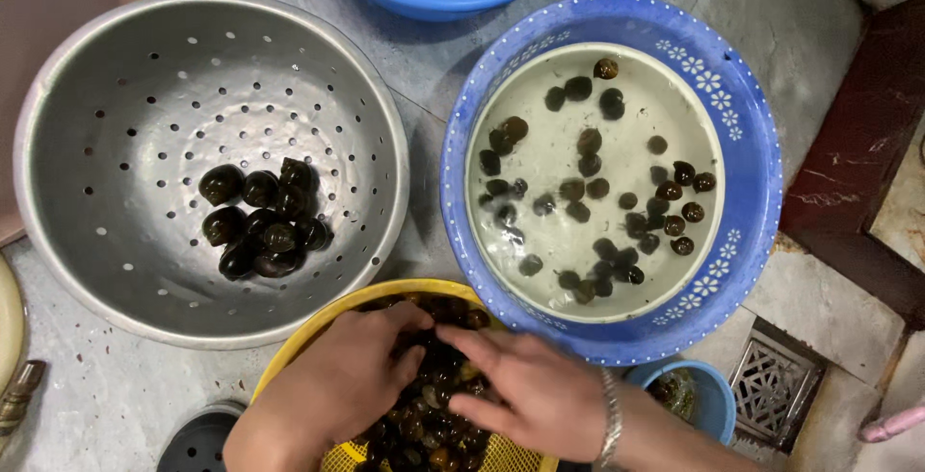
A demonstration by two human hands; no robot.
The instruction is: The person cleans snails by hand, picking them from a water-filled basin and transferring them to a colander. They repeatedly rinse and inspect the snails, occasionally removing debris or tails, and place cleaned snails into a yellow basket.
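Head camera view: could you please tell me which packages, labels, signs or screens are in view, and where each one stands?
None are in view: no package, label, sign or screen.
Only containers on the floor: a metal colander, a blue patterned basin, and a yellow basket of dark snails where both hands, left and right, are working.

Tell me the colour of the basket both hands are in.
Yellow basket, seen in the head view.

We see a grey concrete floor [116,395] bearing a perforated metal colander [87,270], a blue patterned basin [752,144] and a yellow plastic basket [299,337].
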